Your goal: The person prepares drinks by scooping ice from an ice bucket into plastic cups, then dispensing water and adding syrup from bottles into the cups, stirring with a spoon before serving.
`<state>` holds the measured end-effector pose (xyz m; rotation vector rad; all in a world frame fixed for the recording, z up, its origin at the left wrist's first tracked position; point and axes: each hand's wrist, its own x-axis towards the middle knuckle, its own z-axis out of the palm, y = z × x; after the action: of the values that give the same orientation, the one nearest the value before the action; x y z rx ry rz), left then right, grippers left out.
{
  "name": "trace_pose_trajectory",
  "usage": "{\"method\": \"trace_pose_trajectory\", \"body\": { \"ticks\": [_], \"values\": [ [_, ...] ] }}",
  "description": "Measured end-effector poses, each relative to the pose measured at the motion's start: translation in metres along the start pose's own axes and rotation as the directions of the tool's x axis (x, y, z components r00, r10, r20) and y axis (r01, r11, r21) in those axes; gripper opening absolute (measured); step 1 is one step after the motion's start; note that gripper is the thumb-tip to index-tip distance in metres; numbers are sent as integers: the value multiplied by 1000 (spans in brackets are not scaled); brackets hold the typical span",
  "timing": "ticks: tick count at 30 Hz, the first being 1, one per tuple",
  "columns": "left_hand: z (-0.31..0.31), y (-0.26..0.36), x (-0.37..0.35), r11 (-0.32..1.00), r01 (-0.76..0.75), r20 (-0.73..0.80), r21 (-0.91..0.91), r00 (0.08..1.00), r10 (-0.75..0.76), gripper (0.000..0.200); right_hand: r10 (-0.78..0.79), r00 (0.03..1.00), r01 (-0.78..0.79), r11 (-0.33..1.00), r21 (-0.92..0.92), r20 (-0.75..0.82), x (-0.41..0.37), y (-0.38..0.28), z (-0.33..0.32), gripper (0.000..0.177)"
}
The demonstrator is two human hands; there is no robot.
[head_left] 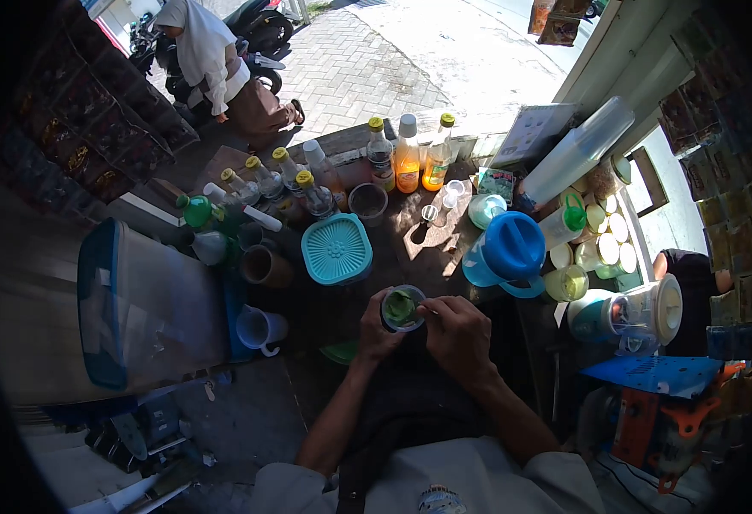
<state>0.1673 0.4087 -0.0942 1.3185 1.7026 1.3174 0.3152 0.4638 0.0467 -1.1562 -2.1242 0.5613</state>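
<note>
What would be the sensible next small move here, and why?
Probably a gentle stir with the right hand, the left hand steadying the clear cup. The green contents look uneven, and the right fingertips are pinched at the rim, though whether they hold a spoon cannot be made out.

No txt legible from here: labels on orange btls [407,168] too small, sheet [533,134] print washed out, shirt badge [441,499] lettering unclear, sachet [698,176] print blurry.
</note>
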Motion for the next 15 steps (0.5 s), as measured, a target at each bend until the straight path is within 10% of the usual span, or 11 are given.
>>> {"method": "trace_pose_trajectory", "body": {
  "ticks": [15],
  "values": [
    [-3,-33,-1,994,85,-99,-69,991,-92,78,-71,976,86,994,-62,208,38,-4,14,12]
  ]
}}
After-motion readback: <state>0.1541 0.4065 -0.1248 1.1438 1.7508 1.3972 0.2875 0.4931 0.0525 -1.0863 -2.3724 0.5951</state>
